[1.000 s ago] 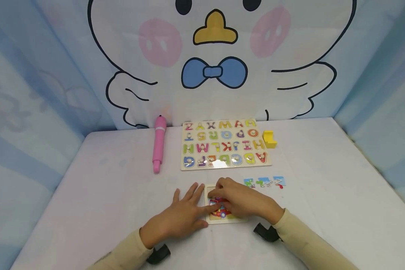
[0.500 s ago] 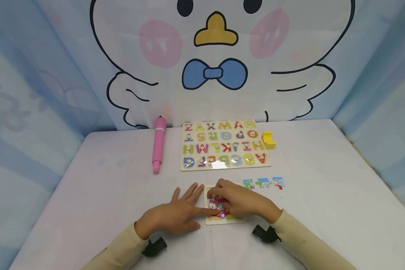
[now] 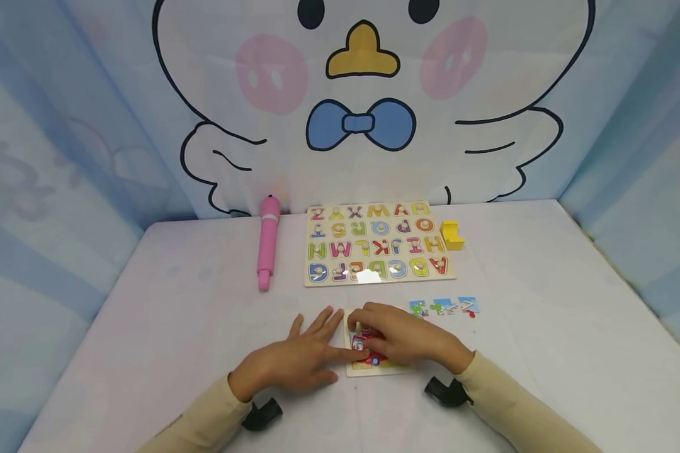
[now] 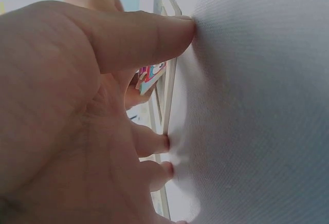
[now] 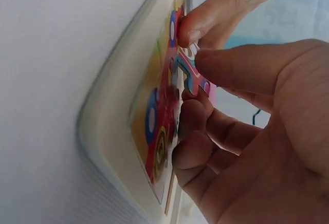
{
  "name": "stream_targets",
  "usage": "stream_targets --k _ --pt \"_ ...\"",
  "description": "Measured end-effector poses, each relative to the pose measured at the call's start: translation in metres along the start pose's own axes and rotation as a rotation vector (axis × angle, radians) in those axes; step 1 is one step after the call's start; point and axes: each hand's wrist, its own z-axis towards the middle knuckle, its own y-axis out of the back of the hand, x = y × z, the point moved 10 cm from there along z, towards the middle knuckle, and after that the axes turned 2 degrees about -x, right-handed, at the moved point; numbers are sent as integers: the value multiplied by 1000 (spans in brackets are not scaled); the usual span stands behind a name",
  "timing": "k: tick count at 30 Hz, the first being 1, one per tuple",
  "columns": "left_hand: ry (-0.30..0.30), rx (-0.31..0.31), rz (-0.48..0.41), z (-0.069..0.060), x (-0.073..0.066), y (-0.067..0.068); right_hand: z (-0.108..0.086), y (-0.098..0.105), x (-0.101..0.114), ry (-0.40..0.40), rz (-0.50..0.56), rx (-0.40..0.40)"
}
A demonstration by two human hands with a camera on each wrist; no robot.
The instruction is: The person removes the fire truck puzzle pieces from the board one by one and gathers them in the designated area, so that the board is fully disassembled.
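A small jigsaw puzzle board [image 3: 374, 371], pale-framed with a red vehicle picture, lies on the table before me. My right hand [image 3: 405, 333] is over it, pinching a puzzle piece [image 5: 193, 75] between thumb and fingers. That piece is tilted up from the board in the right wrist view. My left hand [image 3: 300, 362] is spread at the board's left side. Its index finger reaches onto the picture close to the piece, and other fingertips rest by the frame's edge in the left wrist view. My right hand hides much of the board in the head view.
Several loose puzzle pieces [image 3: 443, 306] lie in a row behind my right hand. Farther back are an alphabet board [image 3: 379, 280], a pink pen-shaped object [image 3: 267, 245] and a yellow block [image 3: 452, 235]. A printed curtain [image 3: 362, 170] stands behind the table.
My left hand has drawn slightly left, its index finger lower on the picture. The right hand stays over the board with small finger movements.
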Motion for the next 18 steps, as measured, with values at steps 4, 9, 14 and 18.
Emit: stream_targets --k 4,9,14,18 --pt "1 0 2 1 0 0 3 0 3 27 31 -19" --pt "5 1 -4 0 0 0 4 1 4 29 52 -32" --pt "16 11 -6 0 1 0 3 7 5 13 52 -49" --pt "20 15 -1 1 1 -1 -2 25 5 -11 49 -79"
